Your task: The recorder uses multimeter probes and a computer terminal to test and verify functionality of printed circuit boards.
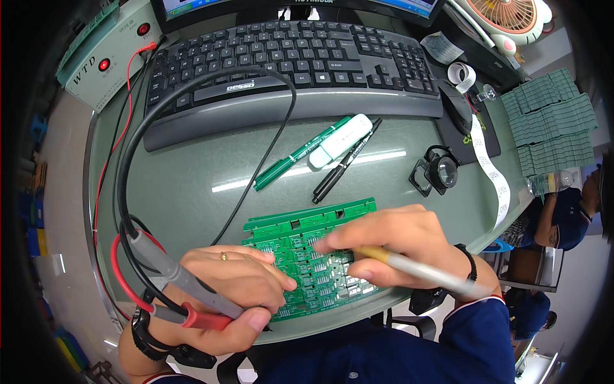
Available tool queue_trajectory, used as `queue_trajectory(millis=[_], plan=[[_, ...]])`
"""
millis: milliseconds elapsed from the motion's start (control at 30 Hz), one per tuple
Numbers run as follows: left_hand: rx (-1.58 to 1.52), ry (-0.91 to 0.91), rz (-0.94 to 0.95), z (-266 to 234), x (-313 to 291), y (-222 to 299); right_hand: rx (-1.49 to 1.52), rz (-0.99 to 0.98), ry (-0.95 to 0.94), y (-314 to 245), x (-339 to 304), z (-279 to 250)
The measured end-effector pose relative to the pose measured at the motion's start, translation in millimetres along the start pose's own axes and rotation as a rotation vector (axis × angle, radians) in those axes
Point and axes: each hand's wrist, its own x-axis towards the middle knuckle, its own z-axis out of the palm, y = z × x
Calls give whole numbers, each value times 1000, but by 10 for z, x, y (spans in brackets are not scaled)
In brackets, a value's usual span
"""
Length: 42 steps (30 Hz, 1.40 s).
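A green circuit board panel [313, 288] with rows of small repeated circuits lies at the table's near edge, with a green strip of board [307, 221] along its far side. My left hand [236, 285] is closed round two test probes, a grey one [185, 275] and a red one [203, 319]; their tips are hidden. Its fingers rest at the panel's left part. Over the panel's right part, my right hand [403, 240] grips a tan and white pen-like stick [419, 272], smeared by motion. The stick slants back toward my right wrist, and its exact kind does not show.
Beyond the panel lie a green marker [281, 168], a white and green eraser-like block [339, 141], a black marker [345, 163] and a loupe [441, 171]. A keyboard [288, 70] spans the back. Cables from a tester box [105, 54] loop at left; stacked boards [550, 121] stand right.
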Motion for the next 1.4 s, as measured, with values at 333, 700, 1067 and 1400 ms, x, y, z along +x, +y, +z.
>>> queue_trajectory(millis=[333,700,1067,1400], plan=[[-60,28,-49,-24,2,57,275,360,-197,-173,64,-259],[-187,100,-278,77,187,334,638,521,-172,-381,384,-191],[-330,345,-162,105,190,37,402,411,39,63,51,-229],[-320,334,-154,128,187,3,338,383,100,89,34,-167]])
